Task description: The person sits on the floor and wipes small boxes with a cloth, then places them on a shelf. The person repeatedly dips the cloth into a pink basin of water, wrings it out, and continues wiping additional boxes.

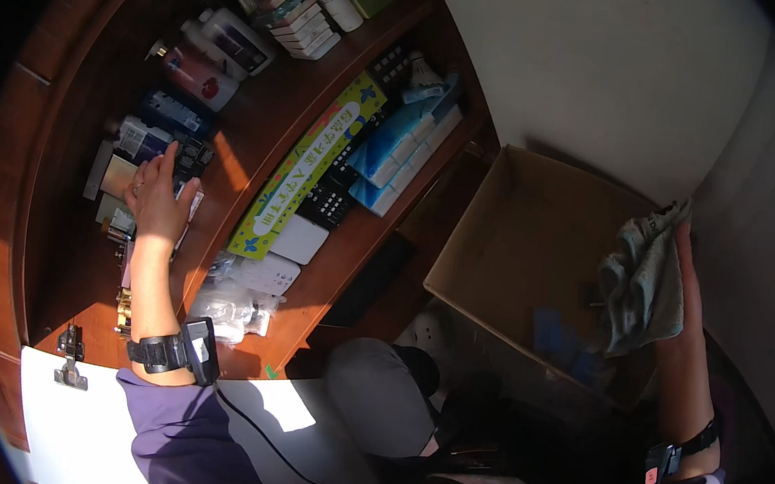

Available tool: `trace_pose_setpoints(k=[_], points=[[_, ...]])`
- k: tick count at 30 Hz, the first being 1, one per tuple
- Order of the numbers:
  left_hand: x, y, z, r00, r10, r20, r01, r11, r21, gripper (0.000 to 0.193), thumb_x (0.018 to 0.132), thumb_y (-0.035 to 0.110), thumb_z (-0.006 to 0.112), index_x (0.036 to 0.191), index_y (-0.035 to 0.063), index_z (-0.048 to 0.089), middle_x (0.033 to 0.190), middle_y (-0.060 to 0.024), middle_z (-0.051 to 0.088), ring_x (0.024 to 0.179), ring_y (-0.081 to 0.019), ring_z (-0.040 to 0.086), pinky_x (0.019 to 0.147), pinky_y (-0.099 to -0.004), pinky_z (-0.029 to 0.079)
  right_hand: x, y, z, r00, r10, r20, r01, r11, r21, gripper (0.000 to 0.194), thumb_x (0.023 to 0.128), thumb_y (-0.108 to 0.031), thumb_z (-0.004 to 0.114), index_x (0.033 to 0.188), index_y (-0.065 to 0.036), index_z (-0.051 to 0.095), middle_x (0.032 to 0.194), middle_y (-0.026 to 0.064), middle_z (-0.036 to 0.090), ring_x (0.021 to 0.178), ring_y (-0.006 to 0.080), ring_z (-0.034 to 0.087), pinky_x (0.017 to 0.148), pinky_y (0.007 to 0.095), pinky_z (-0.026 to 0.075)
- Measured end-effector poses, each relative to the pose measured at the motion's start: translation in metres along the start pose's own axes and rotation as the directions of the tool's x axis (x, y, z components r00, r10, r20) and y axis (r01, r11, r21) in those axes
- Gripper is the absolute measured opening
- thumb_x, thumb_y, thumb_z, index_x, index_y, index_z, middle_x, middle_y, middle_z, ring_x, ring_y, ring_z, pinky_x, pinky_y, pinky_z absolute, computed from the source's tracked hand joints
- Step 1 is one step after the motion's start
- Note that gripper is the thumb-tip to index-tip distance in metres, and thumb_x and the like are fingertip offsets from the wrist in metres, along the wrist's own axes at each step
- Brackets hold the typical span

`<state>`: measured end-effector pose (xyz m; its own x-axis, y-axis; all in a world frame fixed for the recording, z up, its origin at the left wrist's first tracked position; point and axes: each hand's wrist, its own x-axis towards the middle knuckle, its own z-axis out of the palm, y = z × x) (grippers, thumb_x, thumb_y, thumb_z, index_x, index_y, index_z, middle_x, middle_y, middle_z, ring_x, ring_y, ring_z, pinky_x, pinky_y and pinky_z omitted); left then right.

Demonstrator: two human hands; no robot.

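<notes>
My left hand [161,203] reaches into a wooden cabinet, its spread fingers resting on or just over small boxes beside a dark box [191,154] on the upper shelf. Whether it grips one of them cannot be told. On that shelf stand a pink pump bottle [200,73], a white bottle with a dark label [238,41] and a stack of small boxes [304,26]. My right hand [688,295] holds a folded grey-green cloth [641,290] over the right side of an open cardboard box [521,249]. The cloth hides part of the box's inside.
The lower shelf holds a long green printed box [307,166], blue-and-white tissue packs [404,151], white cases [299,238] and clear plastic packaging [231,311]. A white cabinet door [77,429] with a metal hinge [71,357] stands open near my left arm. A pale wall rises behind the cardboard box.
</notes>
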<state>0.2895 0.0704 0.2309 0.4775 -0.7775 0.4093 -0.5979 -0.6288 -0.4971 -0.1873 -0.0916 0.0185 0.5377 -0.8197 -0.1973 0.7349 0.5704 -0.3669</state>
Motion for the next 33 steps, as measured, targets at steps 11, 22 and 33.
trace_pose_setpoints(k=[11,22,33], points=[[-0.114,0.351,-0.010,0.458,0.835,-0.306,-0.622,0.055,-0.781,0.044,0.074,-0.005,0.056,0.115,0.0069,0.052,0.109,-0.0169,0.050,0.105,-0.0355,0.049,0.090,-0.0398,0.043,-0.031,-0.085,-0.025,0.895,-0.351,0.276,0.310,0.933,0.181,0.045,0.096,-0.039,0.041,0.114,-0.001,0.055,0.111,0.0161,0.060,0.101,0.0327,0.059,0.088,0.0444,0.049],[-0.174,0.525,0.047,0.188,0.980,0.067,-0.682,0.179,-0.709,0.079,0.070,0.015,0.071,0.138,0.0192,0.029,0.124,-0.0283,0.040,0.108,-0.0442,0.050,0.086,-0.0451,0.048,-0.055,-0.093,-0.016,0.923,-0.368,0.113,0.331,0.908,0.256,0.040,0.094,-0.038,0.046,0.104,-0.001,0.058,0.098,0.0162,0.064,0.085,0.0293,0.063,0.076,0.0400,0.055],[-0.132,0.368,-0.052,0.334,0.942,0.027,0.905,-0.313,-0.286,0.049,0.093,0.036,0.025,0.139,0.0194,0.029,0.121,-0.0099,0.048,0.086,-0.0216,0.047,0.078,-0.0344,0.040,-0.051,-0.056,0.025,0.879,-0.475,0.049,0.444,0.775,-0.450,0.067,0.092,-0.059,0.032,0.127,-0.002,0.043,0.112,0.0089,0.057,0.098,0.0188,0.058,0.083,0.0292,0.048]])
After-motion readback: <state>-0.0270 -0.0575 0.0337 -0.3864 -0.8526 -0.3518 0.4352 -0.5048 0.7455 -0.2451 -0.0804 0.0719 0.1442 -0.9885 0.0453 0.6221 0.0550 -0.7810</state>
